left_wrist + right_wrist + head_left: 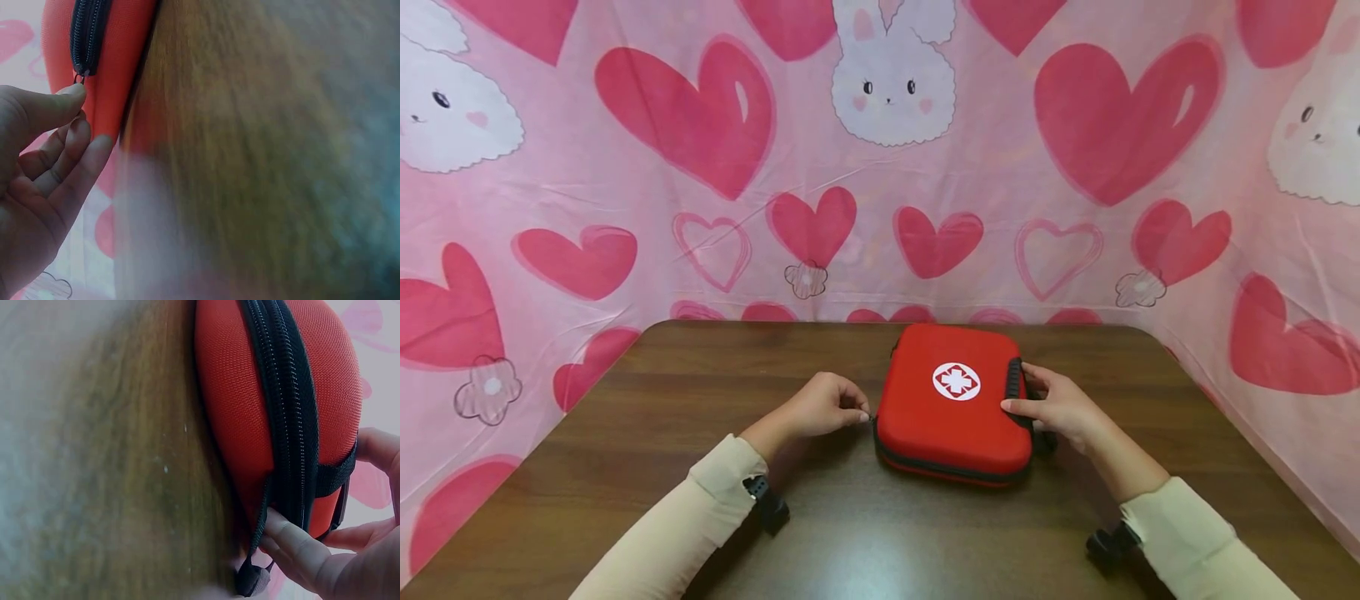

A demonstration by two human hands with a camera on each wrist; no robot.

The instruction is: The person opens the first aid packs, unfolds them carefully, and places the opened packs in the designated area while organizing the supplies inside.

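A red hard-shell first-aid case [943,421] with a white cross emblem [957,381] lies flat on the table, its zipper closed along the stretch in the right wrist view. At its left side my left hand [826,407] pinches the small zipper pull [79,79] between thumb and fingers, just below the black zipper [87,37]. My right hand [1063,407] grips the opposite side by the black handle [1013,379]. Its thumb lies over the top edge, while its fingers press against the zippered side wall [290,412]. A second black handle strap [253,578] hangs beneath those fingers.
The brown wooden table [715,358] has rounded far corners. A pink curtain [880,179] printed with hearts and rabbits hangs behind and along both sides. Black wrist cameras are strapped over the cream sleeves [700,508].
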